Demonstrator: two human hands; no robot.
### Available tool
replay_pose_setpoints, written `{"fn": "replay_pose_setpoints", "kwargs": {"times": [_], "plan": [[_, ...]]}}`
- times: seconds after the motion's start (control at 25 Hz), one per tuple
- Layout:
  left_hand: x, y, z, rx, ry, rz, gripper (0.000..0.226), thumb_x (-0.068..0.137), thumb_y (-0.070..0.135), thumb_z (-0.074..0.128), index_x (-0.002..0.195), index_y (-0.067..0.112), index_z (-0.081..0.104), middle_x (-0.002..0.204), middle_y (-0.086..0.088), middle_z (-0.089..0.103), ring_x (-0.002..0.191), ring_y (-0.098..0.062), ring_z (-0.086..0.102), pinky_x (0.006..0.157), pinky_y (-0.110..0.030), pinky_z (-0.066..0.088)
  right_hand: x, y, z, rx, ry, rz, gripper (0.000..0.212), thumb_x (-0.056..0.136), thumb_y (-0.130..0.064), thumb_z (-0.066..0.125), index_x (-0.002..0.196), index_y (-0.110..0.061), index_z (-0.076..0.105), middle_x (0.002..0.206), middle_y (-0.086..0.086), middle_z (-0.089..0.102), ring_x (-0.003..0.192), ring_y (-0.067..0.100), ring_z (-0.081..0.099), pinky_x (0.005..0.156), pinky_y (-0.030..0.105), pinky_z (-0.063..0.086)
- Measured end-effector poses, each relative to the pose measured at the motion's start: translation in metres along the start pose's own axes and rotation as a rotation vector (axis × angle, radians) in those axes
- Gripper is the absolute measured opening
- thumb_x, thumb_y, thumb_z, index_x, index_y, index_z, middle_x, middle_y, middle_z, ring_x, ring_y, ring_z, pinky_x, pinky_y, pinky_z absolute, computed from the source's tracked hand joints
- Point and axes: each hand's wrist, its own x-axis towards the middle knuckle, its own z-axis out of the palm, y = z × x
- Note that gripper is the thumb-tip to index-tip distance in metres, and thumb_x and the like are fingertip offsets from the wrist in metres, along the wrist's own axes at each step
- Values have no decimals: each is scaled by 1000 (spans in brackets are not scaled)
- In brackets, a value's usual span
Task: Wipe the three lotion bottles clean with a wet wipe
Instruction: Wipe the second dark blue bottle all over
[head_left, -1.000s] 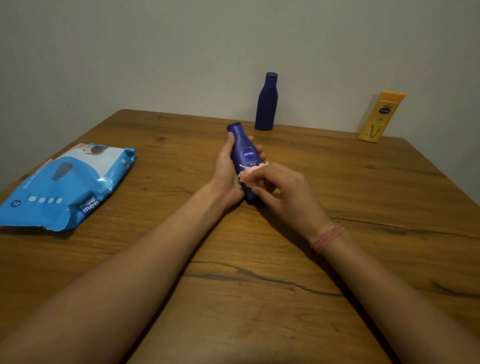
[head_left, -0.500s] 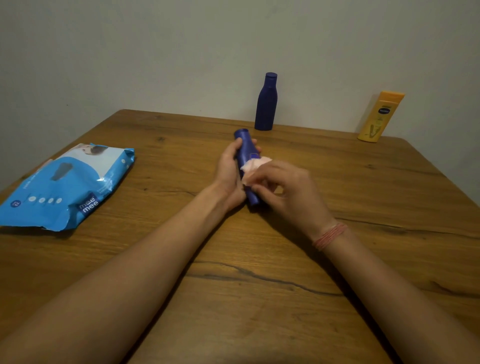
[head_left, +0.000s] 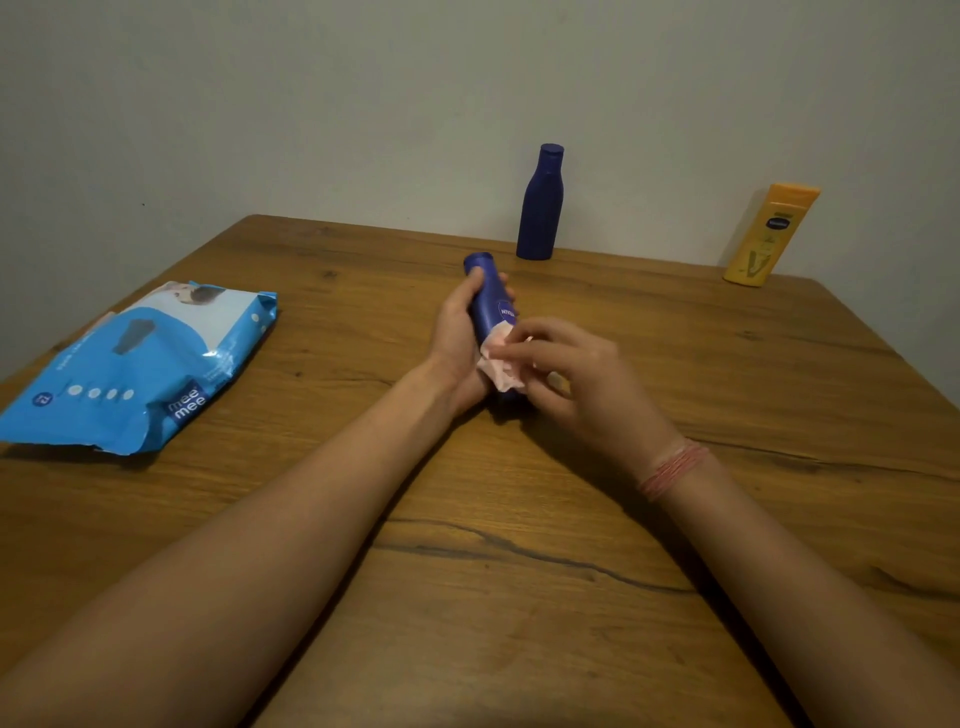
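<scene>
A person's left hand (head_left: 457, 338) is gripping a blue Nivea bottle (head_left: 491, 312) near the middle of the wooden table (head_left: 519, 571), fingers curled around it, cap tilted toward the far edge. The right hand (head_left: 587, 384) is pinching a pinkish wipe (head_left: 500, 364) against the bottle's lower part. A taller blue bottle (head_left: 540, 205) and a yellow bottle (head_left: 769, 234) are standing along the far edge. A blue wipes pack (head_left: 140, 364) is lying by the left edge.

Bare table (head_left: 519, 597) surrounds the hands; wipes pack (head_left: 135, 364) (left) and far-edge bottles (head_left: 540, 208) obstruct.
</scene>
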Motion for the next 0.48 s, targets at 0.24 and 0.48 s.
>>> {"fn": "replay_pose_setpoints", "kwargs": {"times": [0.24,0.48], "plan": [[-14,-18,18,137,-220,-107,31,99,39,50,114,13,57,90,-6,66,78,-19,64,80,-33,52,0,25,-8,4,321,147,32,89,-12,62,120,-16,63,123,-1,60,109,3,54,94,27,50],[-10,-2,10,28,-93,-68,27,98,41,52,106,15,56,74,-3,60,60,-15,57,59,-28,53,0,3,2,-23,148,8,27,88,-21,59,115,-18,65,123,-4,58,109,0,51,95,12,44]]}}
